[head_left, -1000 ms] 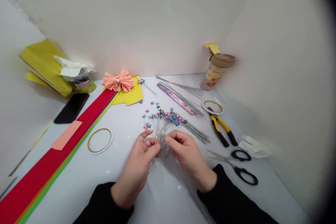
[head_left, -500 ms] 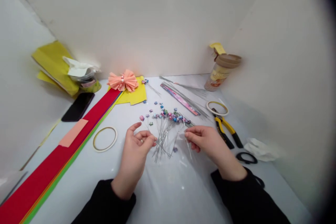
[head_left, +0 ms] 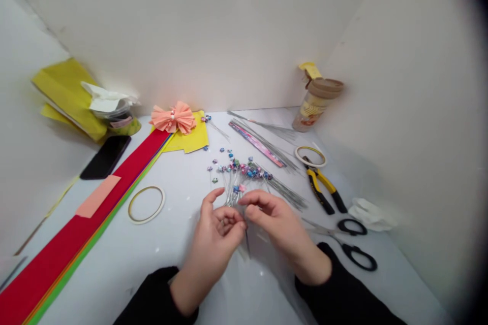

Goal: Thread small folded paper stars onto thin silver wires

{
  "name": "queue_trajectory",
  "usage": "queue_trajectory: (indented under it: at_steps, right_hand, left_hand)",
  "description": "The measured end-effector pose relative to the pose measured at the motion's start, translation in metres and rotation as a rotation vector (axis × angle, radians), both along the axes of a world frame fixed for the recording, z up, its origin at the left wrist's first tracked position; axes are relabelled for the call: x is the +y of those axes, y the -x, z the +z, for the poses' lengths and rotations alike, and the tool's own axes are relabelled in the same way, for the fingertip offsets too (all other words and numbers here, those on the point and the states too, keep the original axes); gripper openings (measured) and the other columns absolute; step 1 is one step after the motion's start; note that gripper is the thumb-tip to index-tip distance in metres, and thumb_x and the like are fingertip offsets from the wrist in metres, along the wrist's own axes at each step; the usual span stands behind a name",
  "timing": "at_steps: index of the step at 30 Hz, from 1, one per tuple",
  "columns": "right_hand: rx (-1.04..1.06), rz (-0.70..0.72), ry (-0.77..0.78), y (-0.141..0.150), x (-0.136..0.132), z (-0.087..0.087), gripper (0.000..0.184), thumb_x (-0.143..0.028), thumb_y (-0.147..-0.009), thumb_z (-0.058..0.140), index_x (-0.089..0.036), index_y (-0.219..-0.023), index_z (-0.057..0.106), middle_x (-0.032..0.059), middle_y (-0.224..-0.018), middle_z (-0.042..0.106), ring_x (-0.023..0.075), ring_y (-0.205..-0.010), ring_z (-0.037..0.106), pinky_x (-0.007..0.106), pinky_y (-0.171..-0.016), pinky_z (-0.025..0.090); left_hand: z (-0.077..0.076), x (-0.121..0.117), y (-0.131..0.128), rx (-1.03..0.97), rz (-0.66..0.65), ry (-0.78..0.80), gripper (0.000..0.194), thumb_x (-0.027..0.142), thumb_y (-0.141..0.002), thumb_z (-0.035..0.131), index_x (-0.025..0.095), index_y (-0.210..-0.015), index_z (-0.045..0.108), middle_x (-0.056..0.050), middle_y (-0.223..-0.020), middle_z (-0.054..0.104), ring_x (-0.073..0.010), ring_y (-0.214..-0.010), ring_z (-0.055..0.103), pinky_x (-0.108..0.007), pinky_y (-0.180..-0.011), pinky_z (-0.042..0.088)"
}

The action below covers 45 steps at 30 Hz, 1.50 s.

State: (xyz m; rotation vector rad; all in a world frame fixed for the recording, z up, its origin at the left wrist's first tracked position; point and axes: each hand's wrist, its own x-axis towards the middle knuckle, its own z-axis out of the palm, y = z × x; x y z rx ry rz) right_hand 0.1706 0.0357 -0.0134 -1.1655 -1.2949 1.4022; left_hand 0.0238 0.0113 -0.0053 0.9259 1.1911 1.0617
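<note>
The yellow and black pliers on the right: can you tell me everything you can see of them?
The yellow and black pliers lie flat on the white tabletop, towards its right side, head pointing away from the viewer. Two long handles with yellow, plastic-looking grips and black ends spread apart in a V. The head looks like dark metal; its jaws seem closed, though that is hard to tell. The tip reaches a narrow ring of tape and seems to touch it. No hand touches them.
</note>
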Motion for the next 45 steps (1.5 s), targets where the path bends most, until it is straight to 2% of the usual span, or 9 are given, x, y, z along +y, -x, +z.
queue_trajectory:
  at_steps: [4,7,12,22,28,33,37,41,45]
  right_hand:
    - [0.249,-0.050,0.078,0.012,-0.008,-0.001,0.024,-0.036,-0.080,0.066,-0.020,-0.064,0.057,-0.0001,-0.066,0.060,0.0151,-0.070,0.058,0.029,-0.070,0.048]
    - [0.210,-0.071,0.093,0.006,-0.010,0.005,0.023,-0.036,-0.078,0.068,-0.020,-0.068,0.056,-0.0006,-0.066,0.062,0.0133,-0.063,0.057,0.027,-0.063,0.047]
    - [0.099,0.074,0.216,0.006,-0.015,0.017,0.023,-0.032,-0.074,0.069,-0.020,-0.066,0.051,-0.0037,-0.054,0.057,0.0101,-0.048,0.052,0.023,-0.049,0.042]
    - [0.087,0.206,0.265,0.008,-0.014,0.013,0.024,-0.035,-0.074,0.068,-0.019,-0.066,0.053,-0.0021,-0.059,0.058,0.0095,-0.050,0.051,0.023,-0.050,0.042]
    - [0.095,0.064,0.120,0.008,-0.013,0.007,0.024,-0.040,-0.082,0.062,-0.019,-0.074,0.054,-0.0015,-0.065,0.058,0.0106,-0.058,0.051,0.023,-0.056,0.043]
    - [0.037,0.056,0.108,0.012,-0.014,0.008,0.018,-0.031,-0.075,0.067,-0.019,-0.072,0.054,-0.0038,-0.063,0.050,0.0101,-0.057,0.046,0.022,-0.053,0.038]
    - [-0.031,0.014,0.097,0.010,-0.014,0.013,0.016,-0.028,-0.074,0.065,-0.019,-0.066,0.054,-0.0037,-0.060,0.049,0.0103,-0.056,0.044,0.023,-0.053,0.037]
    - [-0.081,-0.070,0.034,-0.005,-0.012,0.017,0.014,-0.027,-0.076,0.066,-0.018,-0.068,0.059,-0.0027,-0.062,0.054,0.0106,-0.056,0.047,0.024,-0.054,0.038]
    - [-0.162,-0.067,-0.107,-0.021,-0.008,0.022,0.010,-0.026,-0.078,0.068,-0.019,-0.070,0.064,-0.0014,-0.067,0.061,0.0121,-0.062,0.053,0.025,-0.058,0.041]
  left_hand:
    - [0.000,-0.003,-0.001,0.018,0.001,0.006,0.068,0.019,-0.072,0.069,0.022,-0.127,0.029,0.002,-0.075,0.065,-0.0149,-0.074,0.065,-0.029,-0.074,0.051]
    - [0.005,-0.002,0.003,0.089,0.121,-0.111,0.061,0.020,-0.072,0.069,0.023,-0.123,0.035,-0.001,-0.084,0.067,-0.0157,-0.081,0.065,-0.029,-0.076,0.051]
    - [0.016,-0.001,0.010,0.169,0.257,-0.188,0.063,0.020,-0.071,0.070,0.024,-0.123,0.035,0.001,-0.080,0.068,-0.0165,-0.076,0.065,-0.031,-0.074,0.052]
    - [0.020,0.000,0.015,0.235,0.179,-0.155,0.068,0.020,-0.073,0.067,0.022,-0.130,0.030,0.002,-0.072,0.068,-0.0178,-0.070,0.066,-0.031,-0.070,0.050]
    - [0.021,0.000,0.016,0.213,0.171,-0.187,0.061,0.018,-0.075,0.064,0.022,-0.127,0.032,0.004,-0.070,0.063,-0.0155,-0.068,0.063,-0.028,-0.067,0.048]
    - [0.019,0.000,0.014,0.213,0.152,-0.205,0.061,0.018,-0.076,0.063,0.021,-0.128,0.030,0.004,-0.070,0.062,-0.0151,-0.069,0.061,-0.028,-0.070,0.048]
    - [0.018,0.002,0.016,0.139,0.142,-0.152,0.061,0.019,-0.075,0.067,0.022,-0.128,0.036,0.003,-0.074,0.061,-0.0132,-0.071,0.058,-0.026,-0.069,0.046]
    - [0.015,0.007,0.023,-0.078,0.088,0.033,0.033,0.027,-0.078,0.067,0.022,-0.110,0.063,-0.001,-0.091,0.059,-0.0111,-0.078,0.053,-0.023,-0.068,0.043]
    - [0.018,0.011,0.028,-0.249,0.036,0.219,0.020,0.029,-0.077,0.068,0.020,-0.094,0.074,-0.006,-0.106,0.064,-0.0157,-0.095,0.052,-0.024,-0.073,0.041]
